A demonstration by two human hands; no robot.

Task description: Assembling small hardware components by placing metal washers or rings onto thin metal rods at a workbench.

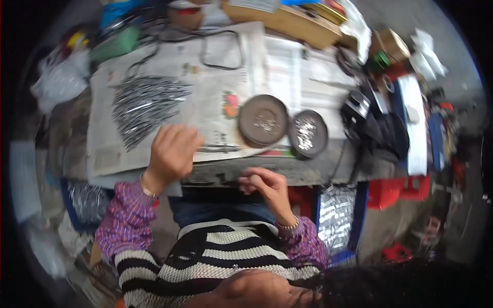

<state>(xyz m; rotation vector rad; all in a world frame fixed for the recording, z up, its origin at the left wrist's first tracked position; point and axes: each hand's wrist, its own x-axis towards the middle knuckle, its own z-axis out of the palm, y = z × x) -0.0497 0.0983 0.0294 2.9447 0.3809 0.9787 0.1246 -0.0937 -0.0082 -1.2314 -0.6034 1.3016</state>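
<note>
My left hand hovers by the near edge of the newspaper, smeared by motion, its fingertips turned down and hidden. Just beyond it lies a fanned pile of thin grey metal strips. To its right, a few similar thin pieces lie near the newspaper's edge. My right hand is at the table's front edge, fingers curled in with the thumb against them; whatever they hold is hidden. Beyond it stand a round brown dish with a few small bits and a smaller dark dish with shiny small metal parts.
A black device and black cloth or bag sit on the right. Cardboard boxes line the back. Below the table edge are blue crates, one right and one left, holding metal strips. A red stool stands right.
</note>
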